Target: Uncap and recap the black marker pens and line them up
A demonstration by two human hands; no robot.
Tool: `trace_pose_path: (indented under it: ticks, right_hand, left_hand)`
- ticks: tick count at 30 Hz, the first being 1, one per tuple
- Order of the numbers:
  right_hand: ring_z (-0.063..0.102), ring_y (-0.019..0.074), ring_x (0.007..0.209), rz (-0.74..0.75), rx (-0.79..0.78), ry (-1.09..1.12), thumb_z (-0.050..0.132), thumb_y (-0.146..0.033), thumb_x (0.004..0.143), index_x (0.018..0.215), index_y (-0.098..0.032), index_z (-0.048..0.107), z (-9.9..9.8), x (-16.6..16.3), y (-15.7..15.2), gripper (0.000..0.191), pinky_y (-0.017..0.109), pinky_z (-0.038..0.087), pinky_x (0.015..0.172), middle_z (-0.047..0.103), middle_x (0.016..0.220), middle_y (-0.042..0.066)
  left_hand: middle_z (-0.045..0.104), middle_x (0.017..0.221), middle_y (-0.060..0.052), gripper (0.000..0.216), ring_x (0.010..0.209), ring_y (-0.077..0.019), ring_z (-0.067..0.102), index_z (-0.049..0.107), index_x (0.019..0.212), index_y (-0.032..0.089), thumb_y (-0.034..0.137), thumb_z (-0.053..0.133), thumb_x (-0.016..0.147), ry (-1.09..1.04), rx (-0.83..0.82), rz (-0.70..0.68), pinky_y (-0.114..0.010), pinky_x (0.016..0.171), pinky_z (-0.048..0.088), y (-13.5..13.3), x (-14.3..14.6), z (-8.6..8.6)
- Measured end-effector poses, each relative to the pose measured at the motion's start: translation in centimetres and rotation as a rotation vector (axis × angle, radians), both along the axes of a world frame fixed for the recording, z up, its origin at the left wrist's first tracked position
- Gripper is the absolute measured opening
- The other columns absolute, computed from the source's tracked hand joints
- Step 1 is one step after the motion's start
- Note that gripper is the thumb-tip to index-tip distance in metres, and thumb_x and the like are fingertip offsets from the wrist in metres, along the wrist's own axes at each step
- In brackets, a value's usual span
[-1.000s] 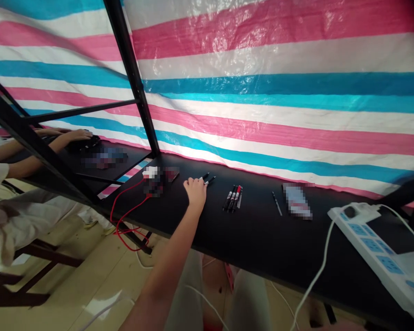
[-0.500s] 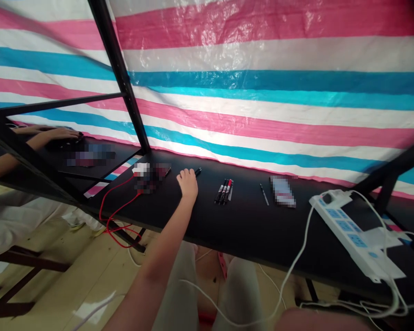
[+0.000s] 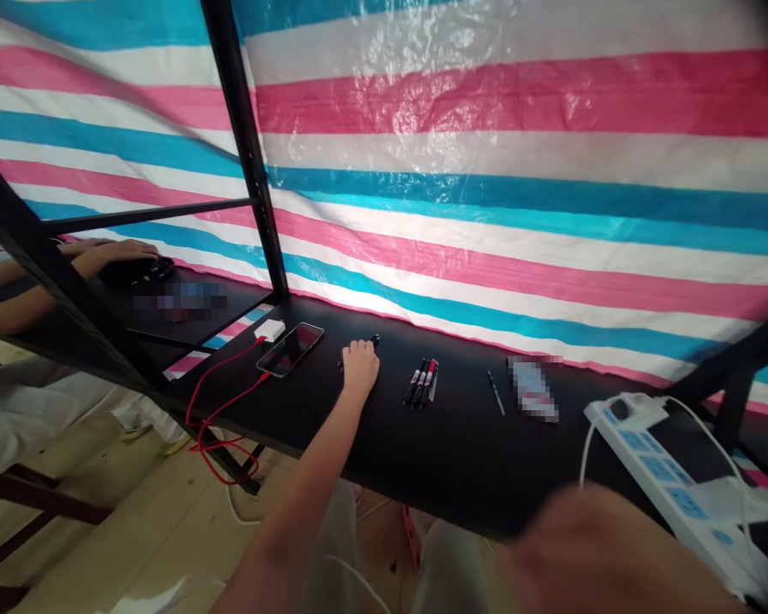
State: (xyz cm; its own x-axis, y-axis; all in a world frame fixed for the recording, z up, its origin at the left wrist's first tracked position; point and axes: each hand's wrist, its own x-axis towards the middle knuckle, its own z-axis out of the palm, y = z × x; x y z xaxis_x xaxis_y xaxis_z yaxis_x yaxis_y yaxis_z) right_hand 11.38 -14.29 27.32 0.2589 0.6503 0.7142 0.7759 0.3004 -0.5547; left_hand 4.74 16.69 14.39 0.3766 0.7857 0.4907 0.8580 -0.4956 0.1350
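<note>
Risen at the lower right since the earlier frame is the right hand (image 3: 614,554), now a large rounded blur cut off by the lower edge; its fingers cannot be made out, nor whether its grip is clenched or released. The left hand (image 3: 360,365) lies over the tabletop (image 3: 422,456), knuckles up, fingers curled downward. Its grip covers most of a dark pen (image 3: 375,339), of which only a short end shows beyond the fingers, pointing away from the person and toward the right; whether the fingers grasp it or merely cover it cannot be told. A small dark bit at the near-left side of the hand is too slight to identify.

Just to the right lies a pen cluster (image 3: 417,384), black and white with one red part, the long axes roughly parallel, running from near left to far right. Farther right, a lone slender pen (image 3: 496,392) slants the opposite way, its far end leftward, beside a pixelated flat object (image 3: 533,389) whose detail is masked.

Left of the hand, a smartphone (image 3: 291,350) lies screen up, near a white charger (image 3: 270,330); a red cable (image 3: 259,378) joins them.
</note>
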Motion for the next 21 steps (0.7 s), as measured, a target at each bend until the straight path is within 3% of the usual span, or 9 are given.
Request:
trace_pose_path:
  ticks: [3, 6, 9, 11, 15, 21]
  right_hand:
    - [0.058, 0.0163, 0.066, 0.008, -0.023, -0.072, 0.038, -0.019, 0.083, 0.077, -0.030, 0.063, 0.1, 3.2, 5.5, 0.029, 0.032, 0.046, 0.061, 0.063, 0.073, -0.001]
    - [0.056, 0.0185, 0.084, -0.369, -0.305, -0.252, 0.037, -0.015, 0.080, 0.093, -0.024, 0.061, -2.6, 7.4, 10.2, 0.029, 0.029, 0.043, 0.063, 0.063, 0.091, 0.003]
    - [0.049, 0.0252, 0.098, -0.662, -0.635, -0.438, 0.040, -0.020, 0.081, 0.108, -0.016, 0.056, -6.5, 11.3, 12.5, 0.031, 0.029, 0.040, 0.062, 0.056, 0.102, 0.012]
    - [0.049, 0.0285, 0.097, -0.782, -0.831, -0.517, 0.043, -0.022, 0.081, 0.099, -0.012, 0.059, -8.3, 13.1, 13.0, 0.026, 0.037, 0.040, 0.069, 0.055, 0.099, 0.015]
    - [0.050, 0.0296, 0.096, -0.808, -1.025, -0.556, 0.043, -0.023, 0.082, 0.092, -0.012, 0.059, -9.3, 14.5, 13.8, 0.023, 0.045, 0.036, 0.076, 0.054, 0.098, 0.015]
    - [0.056, 0.0263, 0.094, -0.739, -1.186, -0.342, 0.040, -0.013, 0.082, 0.106, -0.009, 0.049, -8.9, 14.9, 16.1, 0.026, 0.037, 0.042, 0.072, 0.055, 0.101, 0.019]
  left_hand:
    - [0.053, 0.087, -0.010, 0.012, 0.090, -0.0236, 0.044, 0.050, 0.087, 0.015, 0.019, 0.041, 0.082, -0.023, -0.014, -0.029, -0.036, 0.076, 0.032, -0.1, 0.0, 0.3]
    - [0.054, 0.088, -0.008, 0.011, 0.090, -0.0214, 0.046, 0.050, 0.088, 0.017, 0.019, 0.041, 0.082, -0.052, -0.028, -0.133, -0.034, 0.077, 0.033, -0.5, 0.0, 0.8]
    - [0.056, 0.087, -0.005, 0.013, 0.086, -0.0178, 0.050, 0.050, 0.088, 0.019, 0.025, 0.039, 0.085, -0.070, -0.074, -0.325, -0.029, 0.076, 0.035, -1.2, 0.2, 1.2]
    - [0.058, 0.080, -0.003, 0.020, 0.078, -0.0165, 0.053, 0.051, 0.085, 0.019, 0.033, 0.038, 0.086, -0.048, -0.155, -0.415, -0.027, 0.071, 0.036, -1.6, 0.3, 1.3]
    - [0.058, 0.064, -0.002, 0.037, 0.065, -0.0164, 0.055, 0.052, 0.073, 0.019, 0.049, 0.034, 0.084, 0.038, -0.334, -0.413, -0.026, 0.059, 0.034, -2.1, 0.3, 1.8]
    - [0.059, 0.065, -0.002, 0.045, 0.068, -0.0184, 0.058, 0.051, 0.071, 0.018, 0.062, 0.039, 0.076, 0.099, -0.350, -0.375, -0.025, 0.058, 0.032, -2.7, 0.5, 2.4]
